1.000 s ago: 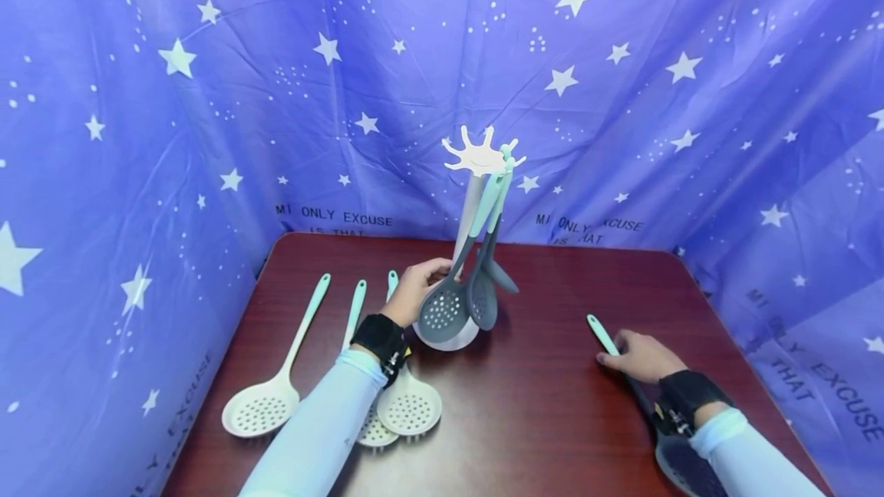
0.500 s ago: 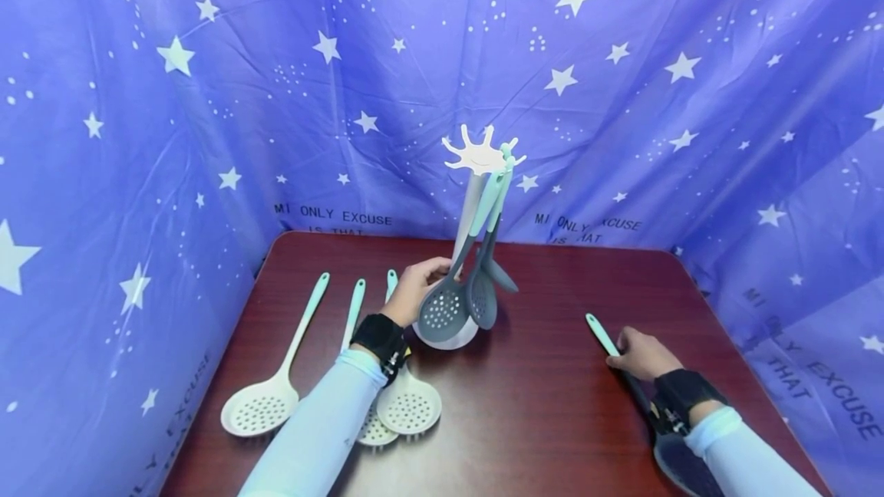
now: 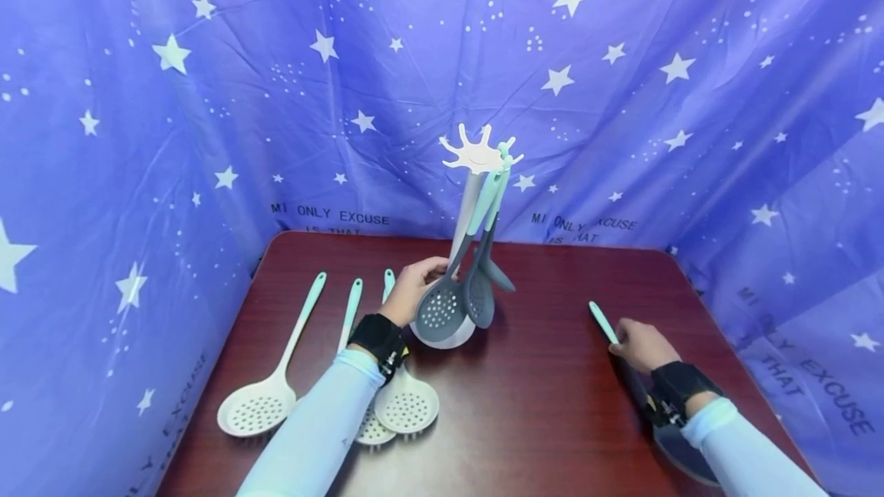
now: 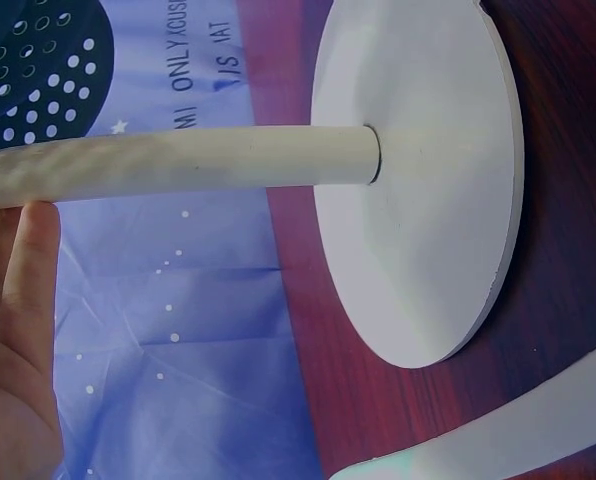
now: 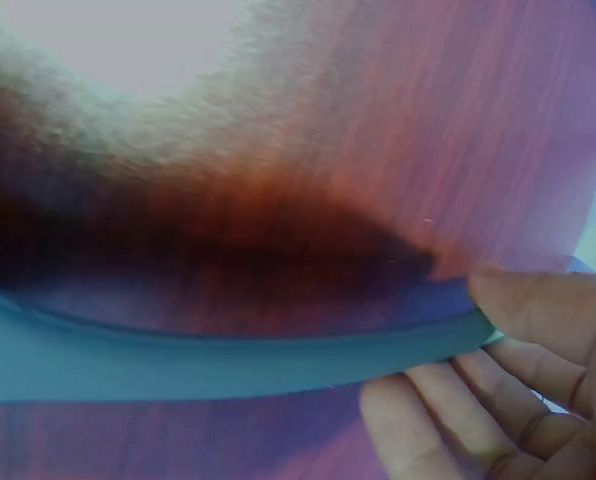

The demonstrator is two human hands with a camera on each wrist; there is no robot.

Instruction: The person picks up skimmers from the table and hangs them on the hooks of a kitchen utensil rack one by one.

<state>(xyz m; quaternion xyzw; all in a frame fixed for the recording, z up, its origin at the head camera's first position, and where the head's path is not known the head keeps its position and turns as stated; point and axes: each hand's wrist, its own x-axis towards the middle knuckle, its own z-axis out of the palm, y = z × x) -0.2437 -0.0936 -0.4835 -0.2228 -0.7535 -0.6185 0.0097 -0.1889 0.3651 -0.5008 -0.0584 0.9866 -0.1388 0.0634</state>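
Observation:
A white utensil rack (image 3: 466, 215) stands mid-table, its round base (image 4: 428, 240) flat on the wood. My left hand (image 3: 410, 295) holds its pole (image 4: 228, 160) low down, fingertips against the side; the thumb is hidden. Hanging from the prongs are a dark grey skimmer (image 3: 440, 311), a slotted spoon (image 3: 479, 300) and a ladle (image 3: 499, 276), all mint-handled. At the right, my right hand (image 3: 645, 345) pinches a dark grey kitchen utensil (image 3: 602, 320) between thumb and fingers, its mint handle end poking out. The forearm partly covers its broad head.
To the left lie white utensils with mint handles: a skimmer (image 3: 255, 410) near the edge, another skimmer (image 3: 407, 405) overlapping a perforated one (image 3: 374, 431) beside my left forearm. A dark red table (image 3: 545, 405) bears everything. Blue star-print cloth (image 3: 414, 60) hangs around it.
My right hand has gone from lying over the handle to pinching it, and the utensil has shifted slightly, its handle tip farther from me. The left hand stays on the rack.

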